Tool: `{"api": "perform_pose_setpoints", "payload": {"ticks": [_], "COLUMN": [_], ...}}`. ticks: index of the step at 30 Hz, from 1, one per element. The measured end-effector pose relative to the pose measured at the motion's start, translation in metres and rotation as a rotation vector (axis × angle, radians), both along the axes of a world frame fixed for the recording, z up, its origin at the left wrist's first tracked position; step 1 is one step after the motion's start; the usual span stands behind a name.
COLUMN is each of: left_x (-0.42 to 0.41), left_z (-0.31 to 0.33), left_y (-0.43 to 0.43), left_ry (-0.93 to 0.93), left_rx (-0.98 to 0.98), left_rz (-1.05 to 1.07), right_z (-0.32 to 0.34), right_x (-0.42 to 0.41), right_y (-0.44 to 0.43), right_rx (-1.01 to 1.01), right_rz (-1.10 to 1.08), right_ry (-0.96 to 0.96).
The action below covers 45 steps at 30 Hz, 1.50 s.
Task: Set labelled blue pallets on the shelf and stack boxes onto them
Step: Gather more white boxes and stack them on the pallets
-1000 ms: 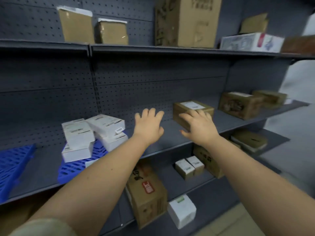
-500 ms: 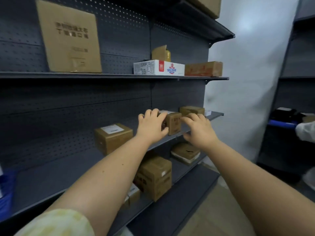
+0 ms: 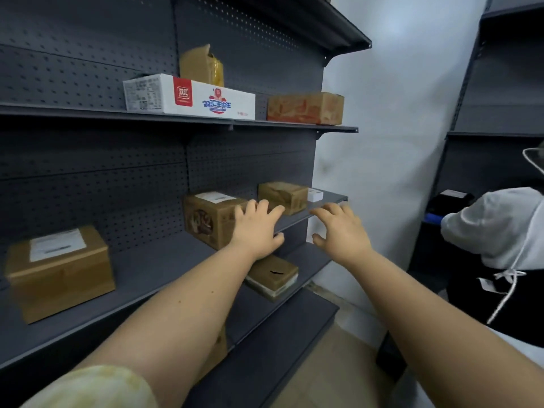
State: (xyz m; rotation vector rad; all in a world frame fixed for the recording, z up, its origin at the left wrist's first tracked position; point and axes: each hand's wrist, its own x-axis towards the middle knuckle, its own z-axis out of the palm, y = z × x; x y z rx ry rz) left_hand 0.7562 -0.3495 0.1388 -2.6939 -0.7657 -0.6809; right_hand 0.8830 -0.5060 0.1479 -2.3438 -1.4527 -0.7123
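The left grip [image 3: 257, 231] and the right grip [image 3: 341, 231] have fingers spread and hold nothing, near the box [image 3: 210, 219] at frame centre on the shelf [image 3: 147, 269]; this box looks stiff and rather light, best taken by its two sides.

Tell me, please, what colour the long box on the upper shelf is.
The long box is white with red and blue print, head view.

There are six brown cardboard boxes [image 3: 59, 272] [image 3: 210, 220] [image 3: 282, 197] [image 3: 272, 273] [image 3: 304, 108] [image 3: 201, 66] plainly visible, two white cardboard boxes [image 3: 188, 95] [image 3: 315, 195] and two bare hands [image 3: 256, 231] [image 3: 341, 232].
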Motion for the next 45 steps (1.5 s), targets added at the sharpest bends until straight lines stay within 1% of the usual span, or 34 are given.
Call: {"api": "perform_pose_setpoints", "payload": {"ticks": [3,5,9,14,17,22,25,28,30,34,37,41,45], "left_x": [0.053,0.091,0.167,0.262,0.317,0.397,0.447,0.5,0.527,0.597,0.638,0.676,0.701], "left_z": [-0.009,-0.009,-0.007,-0.003,-0.007,-0.046,-0.053,-0.053,-0.051,-0.042,-0.035,-0.038,-0.05], "left_y": [0.039,0.07,0.131,0.208,0.245,0.282,0.309,0.334,0.347,0.389,0.423,0.46,0.481], "left_ry": [0.009,-0.017,-0.103,-0.069,-0.072,0.009,0.009,-0.034,-0.035,0.009,0.04,0.037,0.065], "left_rx": [-0.003,0.0,-0.014,-0.014,-0.065,-0.129,-0.129,-0.124,-0.134,-0.143,-0.168,-0.189,-0.19], "left_rz": [0.005,-0.009,-0.049,-0.067,-0.054,-0.043,-0.027,0.018,0.052,0.137,0.194,0.27,0.265], "right_z": [-0.013,-0.013,0.009,0.025,0.007,-0.031,-0.037,-0.041,-0.042,-0.032,-0.033,-0.071,-0.104], "right_x": [0.049,0.086,0.164,0.253,0.304,0.393,0.45,0.507,0.535,0.617,0.667,0.707,0.733], "right_y": [0.03,0.057,0.121,0.204,0.24,0.286,0.322,0.363,0.387,0.442,0.479,0.518,0.544], "right_rx": [-0.021,-0.052,-0.058,-0.075,-0.082,-0.141,-0.123,-0.115,-0.155,-0.264,-0.27,-0.352,-0.398], "right_rz": [-0.012,-0.044,-0.08,-0.098,-0.107,-0.101,-0.082,-0.036,-0.008,0.027,0.037,0.081,0.09], "right_ry": [-0.001,-0.018,-0.051,-0.033,0.011,0.065,0.083,0.067,0.055,-0.03,0.025,0.087,0.193]}}
